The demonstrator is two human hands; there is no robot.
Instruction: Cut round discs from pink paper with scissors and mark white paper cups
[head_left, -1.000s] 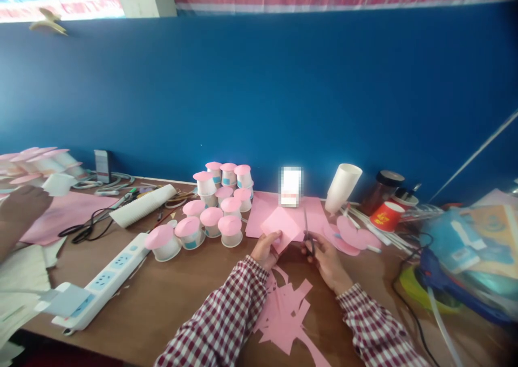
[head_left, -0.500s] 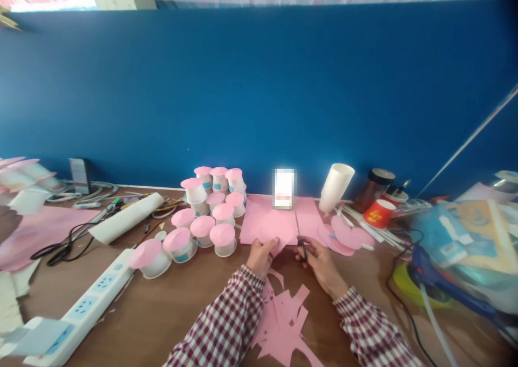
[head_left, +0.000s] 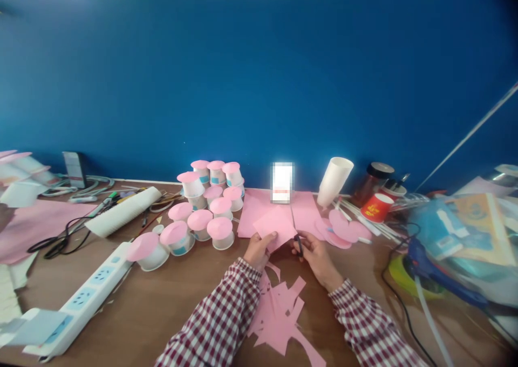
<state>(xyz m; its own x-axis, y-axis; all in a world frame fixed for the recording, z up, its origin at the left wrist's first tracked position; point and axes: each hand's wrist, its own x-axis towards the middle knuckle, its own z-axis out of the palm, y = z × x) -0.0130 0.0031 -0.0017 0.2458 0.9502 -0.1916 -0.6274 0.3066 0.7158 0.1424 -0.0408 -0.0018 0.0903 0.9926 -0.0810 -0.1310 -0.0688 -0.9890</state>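
Note:
Between thumb and fingers, my left hand (head_left: 259,251) pinches a pink paper piece (head_left: 275,228) with straight edges, raised a little in front of a stack of pink sheets (head_left: 251,213). My right hand (head_left: 318,256) is closed on black-handled scissors (head_left: 298,244), whose blades point away from me beside the right edge of the piece. Pink paper scraps (head_left: 279,315) lie on the table below and between my wrists. Several pink paper rounds (head_left: 343,226) rest to the right of the stack.
Several white cups (head_left: 222,240) with pink tops stand left of the sheets. A power strip (head_left: 91,294) and a white roll (head_left: 123,211) lie further left. On the right are tall white cups (head_left: 335,181), a red cup (head_left: 377,208) and a blue glue gun (head_left: 441,278).
The pink piece has turned and lifted in my left hand, so more of its flat face and corners show. The whole view has shifted slightly upward. Both hands keep their hold.

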